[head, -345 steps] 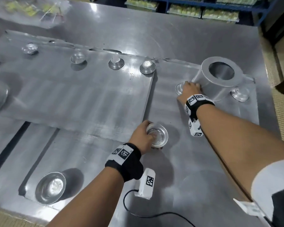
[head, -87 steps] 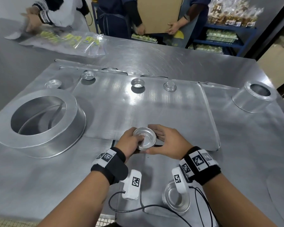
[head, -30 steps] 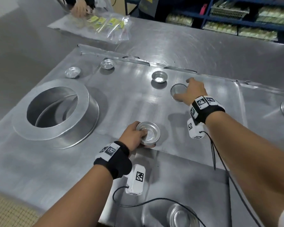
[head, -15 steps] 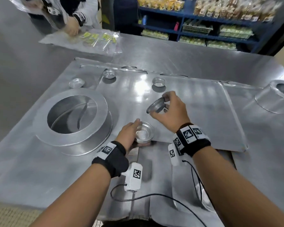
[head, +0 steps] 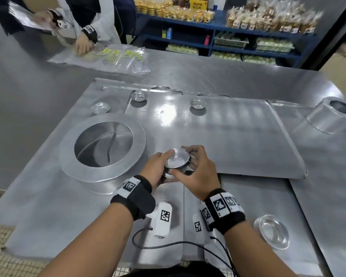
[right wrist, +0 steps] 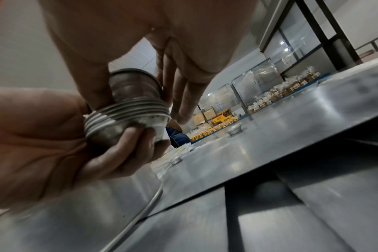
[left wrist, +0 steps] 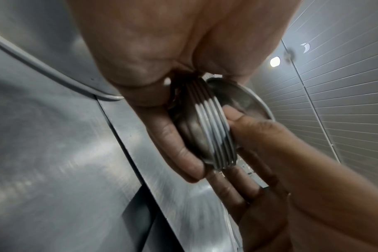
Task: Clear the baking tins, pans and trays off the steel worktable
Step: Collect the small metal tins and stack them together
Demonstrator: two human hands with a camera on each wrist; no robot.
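Note:
A stack of several small round tins (head: pixel 176 166) sits in my left hand (head: pixel 164 166), whose fingers curl under it just above the tray edge. My right hand (head: pixel 188 162) pinches the top small tin (head: pixel 178 156) between thumb and fingers, and that tin rests in the stack's mouth. The left wrist view shows the stack's ribbed rims (left wrist: pixel 214 136) with the top tin (left wrist: pixel 237 97) tilted above them. The right wrist view shows that tin (right wrist: pixel 134 87) standing on the stack (right wrist: pixel 127 116). Three small tins (head: pixel 139 96) (head: pixel 100 108) (head: pixel 197 103) stand at the far side.
A big ring pan (head: pixel 103 150) stands left of my hands, and a smaller ring pan (head: pixel 334 114) at the far right. Flat trays (head: pixel 238 136) cover the worktable. A shallow tin (head: pixel 272 230) lies near right. A person handles plastic bags (head: pixel 116 56) at the far edge.
My right hand picked a small tin off the far tray and carried it back onto the stack. My left hand kept hold of the stack throughout.

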